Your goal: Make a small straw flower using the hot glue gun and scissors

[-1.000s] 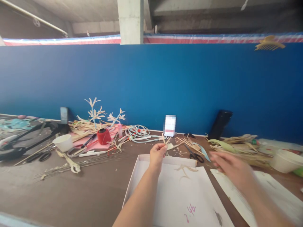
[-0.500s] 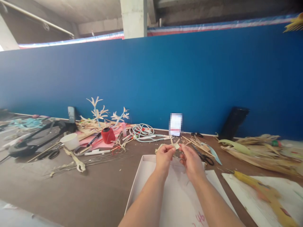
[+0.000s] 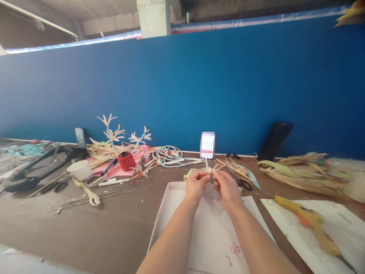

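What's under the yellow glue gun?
The yellow glue gun lies mostly over a white sheet on the brown table. The part of the sheet covered by its body, and anything beneath the sheet, cannot be seen.

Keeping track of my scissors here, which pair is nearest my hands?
The scissors just right of your right hand; the other pair lies far left, near the white cup.

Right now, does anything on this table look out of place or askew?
Two things. At the right, the tall black object tilts sideways by the blue partition instead of standing upright. Nearer you, the yellow glue gun lies on its side across the white sheet.
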### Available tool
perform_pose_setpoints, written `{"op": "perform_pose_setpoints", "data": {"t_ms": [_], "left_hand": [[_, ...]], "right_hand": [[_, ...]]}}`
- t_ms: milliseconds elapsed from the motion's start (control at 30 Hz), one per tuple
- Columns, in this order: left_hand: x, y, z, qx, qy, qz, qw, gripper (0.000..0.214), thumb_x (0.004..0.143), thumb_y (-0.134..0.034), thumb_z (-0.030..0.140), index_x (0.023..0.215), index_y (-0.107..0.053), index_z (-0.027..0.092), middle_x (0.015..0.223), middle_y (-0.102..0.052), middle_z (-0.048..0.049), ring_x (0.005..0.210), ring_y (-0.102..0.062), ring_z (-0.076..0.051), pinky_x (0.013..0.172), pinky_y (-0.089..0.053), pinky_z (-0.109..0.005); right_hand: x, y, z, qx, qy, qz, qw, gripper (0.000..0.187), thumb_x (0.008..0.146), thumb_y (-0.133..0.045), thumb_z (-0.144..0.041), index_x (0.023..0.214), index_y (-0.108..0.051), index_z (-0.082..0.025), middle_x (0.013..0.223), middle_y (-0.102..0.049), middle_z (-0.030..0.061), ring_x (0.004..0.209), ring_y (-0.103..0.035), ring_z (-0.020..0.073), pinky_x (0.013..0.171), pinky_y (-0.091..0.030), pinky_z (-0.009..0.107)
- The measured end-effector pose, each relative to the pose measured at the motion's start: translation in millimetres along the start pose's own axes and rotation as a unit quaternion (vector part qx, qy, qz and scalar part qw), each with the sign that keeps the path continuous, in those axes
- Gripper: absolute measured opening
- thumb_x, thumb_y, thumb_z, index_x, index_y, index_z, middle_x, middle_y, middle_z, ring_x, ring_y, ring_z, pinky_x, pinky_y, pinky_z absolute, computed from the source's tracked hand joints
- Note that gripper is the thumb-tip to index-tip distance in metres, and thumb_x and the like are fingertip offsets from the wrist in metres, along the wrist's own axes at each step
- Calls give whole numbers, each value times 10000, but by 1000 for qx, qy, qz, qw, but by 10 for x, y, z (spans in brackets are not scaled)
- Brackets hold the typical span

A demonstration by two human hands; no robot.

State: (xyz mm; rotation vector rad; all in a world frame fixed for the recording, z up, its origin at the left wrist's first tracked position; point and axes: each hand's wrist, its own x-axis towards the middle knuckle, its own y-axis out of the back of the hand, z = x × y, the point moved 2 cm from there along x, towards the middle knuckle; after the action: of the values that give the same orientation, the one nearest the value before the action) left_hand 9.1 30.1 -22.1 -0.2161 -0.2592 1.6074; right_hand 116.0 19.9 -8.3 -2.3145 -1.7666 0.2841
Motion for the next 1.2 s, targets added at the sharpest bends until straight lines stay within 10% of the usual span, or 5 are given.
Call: {"op": "perform_pose_setpoints", "data": {"t_ms": [1200], "left_hand": [[-39,-26,66,24,-9,0,1000,218,595,-722,307,711,-637,144,575,-564,7,473,-419,-69,463,-311,-207]], "right_hand": [[17,61,10,-75,63,20,995,321,627,-693,-490,672,-631,-178,442,-413,-56,430,-346,88,424,-267,233]]}}
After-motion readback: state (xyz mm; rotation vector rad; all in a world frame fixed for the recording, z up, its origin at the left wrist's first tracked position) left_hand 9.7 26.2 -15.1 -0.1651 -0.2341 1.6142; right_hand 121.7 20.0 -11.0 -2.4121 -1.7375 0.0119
